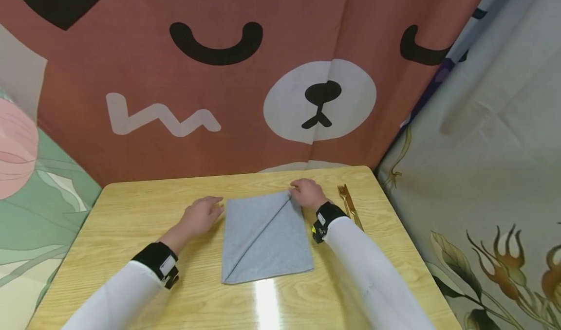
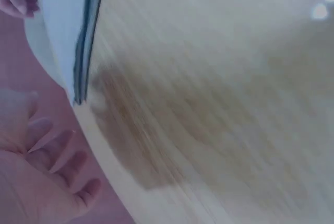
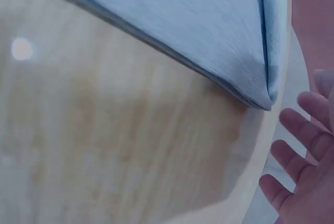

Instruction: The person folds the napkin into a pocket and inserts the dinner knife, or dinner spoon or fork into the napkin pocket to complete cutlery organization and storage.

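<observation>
A grey-blue cloth napkin [image 1: 263, 242] lies flat on the table, folded into a square, with a diagonal fold line running from its near left corner to its far right corner. My left hand [image 1: 202, 216] hovers just left of the napkin's far left corner; in the left wrist view its fingers [image 2: 57, 153] are loosely bent and hold nothing. At the far right corner is my right hand [image 1: 308, 193]. The right wrist view shows its fingers [image 3: 297, 130] spread and relaxed beside that corner, with a small gap visible. Layered edges of the napkin [image 3: 182, 25] show there too.
A gold fork [image 1: 344, 196] and a gold knife [image 1: 352, 206] lie side by side to the right of the napkin, partly behind the right wrist. The wooden table [image 1: 131, 213] ends at a brown bear-print curtain [image 1: 245, 150]. A floral curtain [image 1: 460, 193] hangs along the right side.
</observation>
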Demonstrator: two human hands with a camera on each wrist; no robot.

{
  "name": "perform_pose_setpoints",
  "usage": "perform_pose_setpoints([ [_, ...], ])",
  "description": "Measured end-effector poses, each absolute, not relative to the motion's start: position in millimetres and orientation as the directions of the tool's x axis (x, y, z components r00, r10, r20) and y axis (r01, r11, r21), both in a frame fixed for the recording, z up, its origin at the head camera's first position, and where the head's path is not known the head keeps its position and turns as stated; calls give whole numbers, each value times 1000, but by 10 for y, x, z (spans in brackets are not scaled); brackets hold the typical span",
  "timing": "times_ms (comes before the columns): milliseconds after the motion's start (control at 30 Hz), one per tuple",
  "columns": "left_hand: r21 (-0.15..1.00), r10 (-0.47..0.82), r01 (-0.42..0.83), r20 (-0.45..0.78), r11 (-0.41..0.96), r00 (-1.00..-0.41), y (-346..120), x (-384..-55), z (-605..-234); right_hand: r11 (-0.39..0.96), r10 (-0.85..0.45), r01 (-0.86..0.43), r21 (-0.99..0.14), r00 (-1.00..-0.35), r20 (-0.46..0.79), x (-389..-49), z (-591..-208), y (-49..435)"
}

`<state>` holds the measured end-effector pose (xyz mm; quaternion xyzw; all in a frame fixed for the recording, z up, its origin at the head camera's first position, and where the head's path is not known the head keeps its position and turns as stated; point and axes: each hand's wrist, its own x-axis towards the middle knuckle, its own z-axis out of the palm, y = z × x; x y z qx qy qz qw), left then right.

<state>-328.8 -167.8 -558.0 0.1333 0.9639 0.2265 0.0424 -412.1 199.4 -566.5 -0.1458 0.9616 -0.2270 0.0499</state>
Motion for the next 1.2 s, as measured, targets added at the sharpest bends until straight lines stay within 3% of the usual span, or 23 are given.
perform_pose_setpoints([
  [267, 531, 205, 115, -114, 840, -972, -1579, -3694, -5711, 887, -230, -173, -428, -969, -85, -4267, -5671, 1975],
  [667, 562, 219, 35, -265, 827, -939, -1467, -3898, -5741, 907, -185, -97, -410, -966, -180, -4338, -5721, 1944],
  [1033, 608, 238, 70, -200, 791, -950, -1491, -3899, -5696, 784, -271, -131, -607, -952, -145, -4435, -5754, 1968],
  [1200, 651, 249, 74, -180, 755, -952, -1495, -3908, -5697, 767, -313, -136, -627, -932, -181, -4435, -5745, 1981],
])
